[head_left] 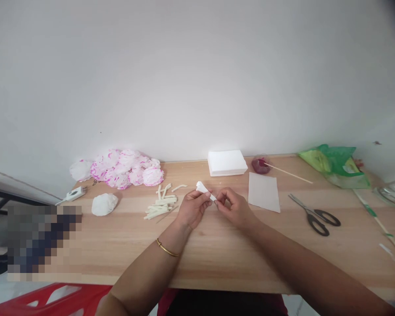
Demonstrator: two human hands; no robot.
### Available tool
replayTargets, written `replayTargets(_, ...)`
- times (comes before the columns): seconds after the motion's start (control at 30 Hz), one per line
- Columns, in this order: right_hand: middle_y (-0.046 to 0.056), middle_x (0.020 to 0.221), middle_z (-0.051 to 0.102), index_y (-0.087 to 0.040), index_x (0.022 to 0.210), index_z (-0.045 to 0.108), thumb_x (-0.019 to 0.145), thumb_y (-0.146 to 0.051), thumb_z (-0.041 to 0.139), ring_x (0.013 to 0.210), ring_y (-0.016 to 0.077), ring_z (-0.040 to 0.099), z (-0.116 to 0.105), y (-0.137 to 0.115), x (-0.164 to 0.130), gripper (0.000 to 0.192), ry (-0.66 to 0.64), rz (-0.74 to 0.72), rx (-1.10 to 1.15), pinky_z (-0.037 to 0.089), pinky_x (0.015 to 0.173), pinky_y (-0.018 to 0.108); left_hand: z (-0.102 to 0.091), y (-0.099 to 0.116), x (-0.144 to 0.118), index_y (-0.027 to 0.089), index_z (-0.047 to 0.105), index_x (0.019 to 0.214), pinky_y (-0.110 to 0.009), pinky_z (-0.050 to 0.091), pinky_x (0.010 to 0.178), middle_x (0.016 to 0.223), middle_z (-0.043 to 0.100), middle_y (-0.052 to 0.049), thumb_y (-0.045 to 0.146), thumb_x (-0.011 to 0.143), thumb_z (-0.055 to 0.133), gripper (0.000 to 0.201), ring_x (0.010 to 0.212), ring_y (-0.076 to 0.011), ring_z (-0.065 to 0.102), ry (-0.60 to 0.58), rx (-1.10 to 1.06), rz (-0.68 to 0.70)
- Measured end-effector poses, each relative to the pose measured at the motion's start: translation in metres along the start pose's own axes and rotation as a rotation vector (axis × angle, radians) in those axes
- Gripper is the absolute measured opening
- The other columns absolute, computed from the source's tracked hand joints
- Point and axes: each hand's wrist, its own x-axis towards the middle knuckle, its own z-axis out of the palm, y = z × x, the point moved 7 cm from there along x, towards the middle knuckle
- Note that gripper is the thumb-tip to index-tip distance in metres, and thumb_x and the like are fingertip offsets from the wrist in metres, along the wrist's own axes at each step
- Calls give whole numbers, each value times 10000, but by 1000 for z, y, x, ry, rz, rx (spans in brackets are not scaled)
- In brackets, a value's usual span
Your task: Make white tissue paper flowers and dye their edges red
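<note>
Your left hand [192,207] is pinched on a gathered white paper piece [202,187] above the tabletop [217,263], your right hand [234,206] pinched at its narrow lower end, pale strips [163,204] near on the left, white sheet [263,192] then scissors [316,216] rightward, white stack [227,162] behind, pink-edged puffs [127,169] farther left.

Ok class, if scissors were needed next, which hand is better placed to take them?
Probably the right hand: the scissors lie on its side. The left hand, farther away, holds the folded white piece, whose lower end the right touches.
</note>
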Motion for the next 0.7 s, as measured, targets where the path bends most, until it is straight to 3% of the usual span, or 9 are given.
replayTargets(0.53,-32,676,526,-209,761,458,790,-215,527,598,116,481,8,8,-1,75,-123,106,33,396,572,238,-14,29,12,112,641,643,-188,357,493,502,514,38,238,604,794,201,480,-49,456,4,107,149)
replayTargets(0.7,-1,709,563,-206,772,485,789,-175,502,641,145,521,-4,2,2,39,-13,-29,-182,417,609,268,-13,29,13,129,685,898,-200,405,585,745,654,-18,209,554,821,379,614,-75,543,-16,190,115)
